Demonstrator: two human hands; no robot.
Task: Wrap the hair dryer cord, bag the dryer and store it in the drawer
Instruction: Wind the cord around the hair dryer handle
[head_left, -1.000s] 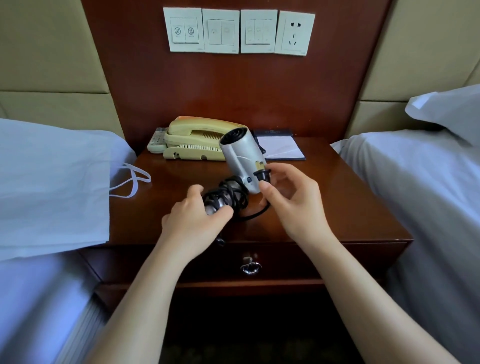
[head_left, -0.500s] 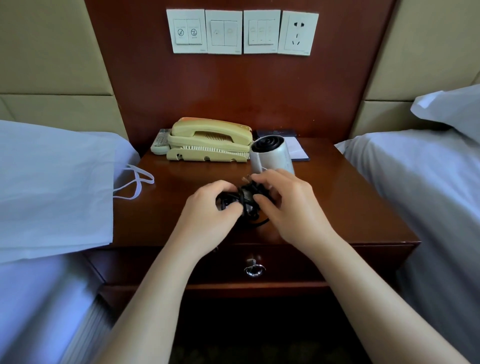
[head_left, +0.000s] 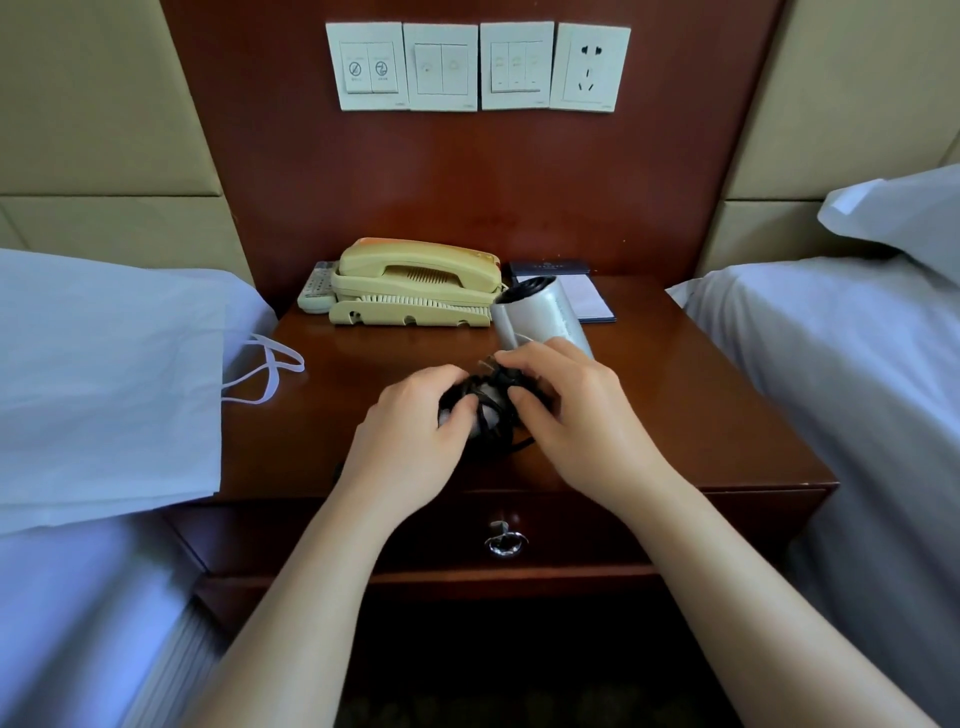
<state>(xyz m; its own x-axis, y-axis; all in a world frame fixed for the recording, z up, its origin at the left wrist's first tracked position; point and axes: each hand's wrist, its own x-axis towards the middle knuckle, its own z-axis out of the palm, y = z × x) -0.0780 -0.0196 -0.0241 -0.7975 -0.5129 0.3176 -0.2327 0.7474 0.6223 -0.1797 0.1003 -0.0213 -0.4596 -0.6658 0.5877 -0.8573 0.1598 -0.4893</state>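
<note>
A silver hair dryer (head_left: 540, 317) rests over the wooden nightstand (head_left: 675, 405), its barrel pointing away from me. Its black cord (head_left: 493, 410) is coiled around the handle. My left hand (head_left: 410, 441) grips the wrapped handle from the left. From the right, my right hand (head_left: 576, 415) has its fingers on the coils and covers the plug end. A white bag (head_left: 104, 384) with loop handles lies flat on the bed at the left. The drawer (head_left: 727, 525) under the tabletop is closed, with a metal ring pull (head_left: 504, 540).
A cream telephone (head_left: 415, 283) and a remote (head_left: 317, 288) stand at the back of the nightstand, next to a notepad (head_left: 587, 301). Wall switches and a socket (head_left: 589, 67) sit above. White beds flank both sides, with a pillow (head_left: 904, 218) at the right.
I have lowered the dryer from a raised tilt down onto the tabletop. Both hands have closed in around the cord-wrapped handle, and the loose plug end has gone under my right fingers.
</note>
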